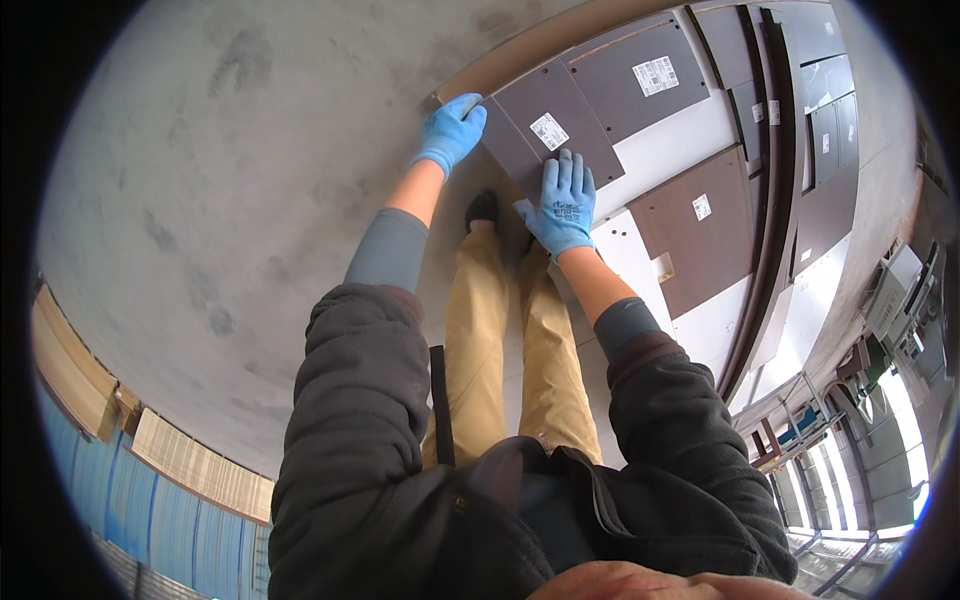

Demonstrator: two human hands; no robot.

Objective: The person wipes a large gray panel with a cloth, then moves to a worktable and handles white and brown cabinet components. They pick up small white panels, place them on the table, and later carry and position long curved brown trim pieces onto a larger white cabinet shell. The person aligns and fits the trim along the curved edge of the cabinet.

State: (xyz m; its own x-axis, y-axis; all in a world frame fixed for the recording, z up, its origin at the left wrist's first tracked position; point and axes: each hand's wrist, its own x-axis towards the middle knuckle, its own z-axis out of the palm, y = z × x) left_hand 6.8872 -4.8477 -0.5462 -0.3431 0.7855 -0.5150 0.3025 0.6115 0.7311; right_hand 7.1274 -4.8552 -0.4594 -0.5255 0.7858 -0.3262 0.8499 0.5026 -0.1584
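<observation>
1 jacket (400,520); L hand (452,132) fingers clamped on 1 gry panel (555,95), R hand (567,208) fingers apart.

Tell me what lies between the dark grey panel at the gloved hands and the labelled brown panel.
In the head view, a strip of white surface shows between the dark grey panel and the brown panel.

The left hand (452,133) curls while the right hand (563,203) stretches palm-down.
</observation>
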